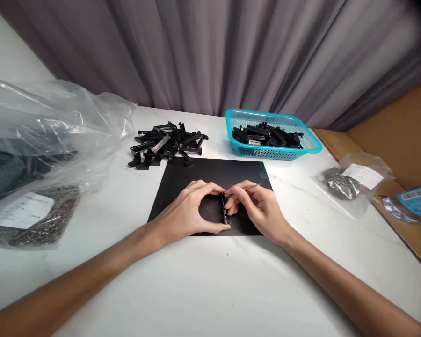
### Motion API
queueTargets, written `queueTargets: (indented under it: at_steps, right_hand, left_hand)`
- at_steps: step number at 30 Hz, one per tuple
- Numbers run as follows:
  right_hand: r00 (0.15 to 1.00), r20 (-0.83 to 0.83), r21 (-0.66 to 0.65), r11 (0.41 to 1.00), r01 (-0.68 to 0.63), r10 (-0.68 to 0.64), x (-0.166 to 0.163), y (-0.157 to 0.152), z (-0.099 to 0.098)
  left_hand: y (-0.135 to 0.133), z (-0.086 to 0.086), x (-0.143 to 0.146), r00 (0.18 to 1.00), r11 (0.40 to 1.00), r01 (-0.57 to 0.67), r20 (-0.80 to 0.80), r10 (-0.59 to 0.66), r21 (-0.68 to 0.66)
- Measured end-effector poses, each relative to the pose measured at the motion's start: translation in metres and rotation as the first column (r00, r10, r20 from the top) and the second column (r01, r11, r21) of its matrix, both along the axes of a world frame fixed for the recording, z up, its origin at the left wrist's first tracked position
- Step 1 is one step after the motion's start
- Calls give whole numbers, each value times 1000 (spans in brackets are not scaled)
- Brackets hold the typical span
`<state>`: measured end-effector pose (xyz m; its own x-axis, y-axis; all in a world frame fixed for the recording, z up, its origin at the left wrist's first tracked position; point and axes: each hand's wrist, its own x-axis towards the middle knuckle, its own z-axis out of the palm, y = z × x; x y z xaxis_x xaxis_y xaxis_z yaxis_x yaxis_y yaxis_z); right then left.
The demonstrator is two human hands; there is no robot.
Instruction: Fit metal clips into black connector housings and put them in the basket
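Observation:
My left hand pinches a narrow black plastic part between thumb and forefinger, holding it upright over the black mat. My right hand is closed against the part's right side and holds a thin metal pin that sticks out to the right between its fingers. Both hands rest on the mat near its front edge.
A pile of loose black parts lies behind the mat. A teal basket with more black parts stands at the back right. Clear bags fill the left; a small bag of metal pieces lies right, beside brown cardboard.

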<state>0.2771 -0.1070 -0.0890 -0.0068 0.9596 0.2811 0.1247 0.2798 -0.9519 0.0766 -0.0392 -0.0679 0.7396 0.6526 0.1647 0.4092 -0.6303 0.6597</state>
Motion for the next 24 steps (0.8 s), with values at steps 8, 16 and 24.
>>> queueTargets:
  at_steps: [8, 16, 24]
  right_hand:
    - [1000, -2, -30, 999, -10, 10, 0, -1, 1]
    - [984, -74, 20, 987, 161, -160, 2, 2, 3]
    - [979, 145, 83, 987, 135, -146, 3, -7, 4]
  left_hand:
    - [1, -1, 0, 1000, 1000, 9, -4, -9, 22]
    - [1, -2, -3, 999, 1000, 21, -32, -20, 17]
    - [0, 1, -5, 1000, 1000, 25, -14, -25, -5]
